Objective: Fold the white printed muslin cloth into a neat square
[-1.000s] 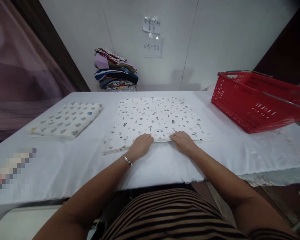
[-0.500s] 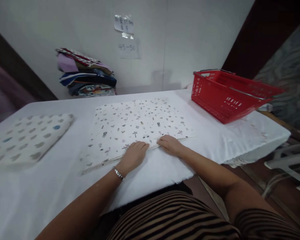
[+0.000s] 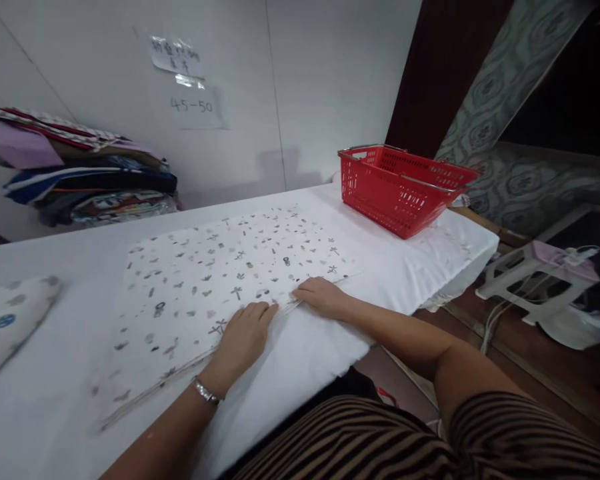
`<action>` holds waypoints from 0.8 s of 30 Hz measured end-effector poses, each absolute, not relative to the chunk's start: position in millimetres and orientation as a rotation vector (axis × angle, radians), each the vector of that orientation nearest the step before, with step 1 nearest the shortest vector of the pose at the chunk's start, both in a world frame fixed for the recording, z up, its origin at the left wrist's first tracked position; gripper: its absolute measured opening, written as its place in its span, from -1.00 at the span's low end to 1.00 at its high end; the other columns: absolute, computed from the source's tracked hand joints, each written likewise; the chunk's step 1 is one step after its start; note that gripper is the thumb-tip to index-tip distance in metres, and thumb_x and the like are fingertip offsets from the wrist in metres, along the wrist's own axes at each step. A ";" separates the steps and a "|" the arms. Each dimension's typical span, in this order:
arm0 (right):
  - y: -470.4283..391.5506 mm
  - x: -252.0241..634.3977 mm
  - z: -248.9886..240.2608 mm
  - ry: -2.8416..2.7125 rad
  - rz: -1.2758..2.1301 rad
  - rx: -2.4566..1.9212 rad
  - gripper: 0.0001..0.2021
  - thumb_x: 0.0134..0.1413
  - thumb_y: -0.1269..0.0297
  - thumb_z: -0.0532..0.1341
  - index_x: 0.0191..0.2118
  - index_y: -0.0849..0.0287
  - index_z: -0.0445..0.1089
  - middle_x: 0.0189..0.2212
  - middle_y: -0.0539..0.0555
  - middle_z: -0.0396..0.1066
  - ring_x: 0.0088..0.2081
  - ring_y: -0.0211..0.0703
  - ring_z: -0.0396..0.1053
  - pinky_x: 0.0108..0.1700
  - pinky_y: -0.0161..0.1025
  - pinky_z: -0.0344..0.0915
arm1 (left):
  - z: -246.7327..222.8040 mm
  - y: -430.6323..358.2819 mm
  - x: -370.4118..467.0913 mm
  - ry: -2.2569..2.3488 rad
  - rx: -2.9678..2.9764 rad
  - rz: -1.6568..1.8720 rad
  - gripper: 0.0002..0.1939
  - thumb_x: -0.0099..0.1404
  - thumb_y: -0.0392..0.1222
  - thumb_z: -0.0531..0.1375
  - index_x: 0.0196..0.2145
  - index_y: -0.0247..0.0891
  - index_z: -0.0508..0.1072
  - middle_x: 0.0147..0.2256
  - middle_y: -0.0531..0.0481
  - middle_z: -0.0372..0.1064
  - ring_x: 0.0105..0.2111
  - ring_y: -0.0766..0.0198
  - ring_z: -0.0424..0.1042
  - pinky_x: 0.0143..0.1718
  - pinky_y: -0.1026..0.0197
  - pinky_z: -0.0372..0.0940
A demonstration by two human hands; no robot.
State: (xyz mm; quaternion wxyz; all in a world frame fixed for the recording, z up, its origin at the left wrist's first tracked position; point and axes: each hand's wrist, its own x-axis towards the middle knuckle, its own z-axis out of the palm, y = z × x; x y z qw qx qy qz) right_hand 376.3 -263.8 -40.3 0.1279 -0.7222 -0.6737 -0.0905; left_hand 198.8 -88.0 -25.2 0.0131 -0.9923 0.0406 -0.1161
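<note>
A white cloth with small printed figures (image 3: 220,267) lies folded flat on the table, its layered edge toward me. My left hand (image 3: 243,340), with a silver bracelet at the wrist, is closed over the middle of that near edge; its thumb is hidden underneath. Just to the right, my right hand (image 3: 323,298) grips the same edge, fingers on top and pressed together. A short stretch of the edge shows between the two hands. At the far left is another folded cloth with grey spots and a blue one (image 3: 15,320), partly out of view.
A red shopping basket (image 3: 380,193) stands at the back right of the white-covered table (image 3: 405,273). Against the wall at the back left is a pile of folded fabrics (image 3: 90,170). Paper signs (image 3: 195,107) hang on the wall. A white plastic stool (image 3: 540,280) stands right of the table.
The view has turned to the right, so the basket, fabric pile and spotted cloth appear farther left. Both hands stay at the printed cloth's near edge.
</note>
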 end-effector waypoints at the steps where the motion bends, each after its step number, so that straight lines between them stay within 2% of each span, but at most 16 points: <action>1: -265.4 378.8 -41.1 -1.948 -0.265 -2.112 -0.73 0.23 0.42 0.01 0.01 0.22 0.29 -0.10 0.17 0.39 -0.10 -0.12 0.27 -0.09 -0.17 0.18 | -24.3 -88.4 200.1 0.142 -3.098 -0.360 -0.50 0.16 -0.51 -0.03 0.03 -0.22 0.30 -0.14 -0.10 0.34 -0.14 0.15 0.30 -0.17 0.12 0.21; 7: -272.9 391.3 -45.1 -1.872 -0.348 -2.152 -0.73 0.22 0.46 0.00 0.00 0.22 0.28 -0.12 0.17 0.38 -0.14 -0.12 0.27 -0.11 -0.19 0.19 | -22.9 -91.3 208.5 0.136 -3.086 -0.279 -0.59 0.22 -0.43 -0.02 0.01 -0.24 0.30 -0.16 -0.11 0.33 -0.17 0.14 0.30 -0.19 0.10 0.21; 10: -275.7 393.0 -44.5 -1.856 -0.383 -2.150 -0.80 0.20 0.48 0.01 -0.16 0.23 0.34 -0.20 0.17 0.38 -0.17 -0.12 0.25 -0.15 -0.21 0.19 | -24.3 -93.3 211.6 0.129 -3.072 -0.234 -0.63 0.23 -0.46 -0.04 -0.06 -0.26 0.35 -0.21 -0.11 0.34 -0.20 0.15 0.31 -0.21 0.11 0.21; 14: -280.2 394.6 -42.0 -1.927 -0.376 -2.133 -0.82 0.18 0.49 0.02 -0.34 0.21 0.34 -0.29 0.14 0.37 -0.22 -0.13 0.23 -0.17 -0.23 0.17 | -27.7 -93.3 210.8 0.206 -3.055 -0.241 -0.63 0.23 -0.48 -0.04 -0.06 -0.27 0.35 -0.20 -0.11 0.34 -0.21 0.15 0.30 -0.21 0.12 0.21; 21: -281.0 393.8 -42.1 -1.953 -0.340 -2.139 -0.82 0.18 0.47 0.03 -0.31 0.21 0.36 -0.27 0.14 0.38 -0.22 -0.13 0.24 -0.18 -0.23 0.18 | -22.5 -104.1 219.5 0.153 -3.059 -0.282 -0.65 0.21 -0.48 -0.04 -0.11 -0.25 0.35 -0.20 -0.09 0.32 -0.21 0.14 0.28 -0.25 0.12 0.19; 24: -284.8 393.8 -43.4 -1.894 -0.373 -2.153 -0.82 0.19 0.45 0.05 -0.21 0.21 0.38 -0.21 0.15 0.40 -0.17 -0.12 0.26 -0.13 -0.20 0.17 | -21.6 -112.2 231.3 0.173 -3.049 -0.300 -0.68 0.23 -0.47 -0.04 -0.13 -0.25 0.35 -0.22 -0.08 0.31 -0.22 0.14 0.27 -0.25 0.12 0.19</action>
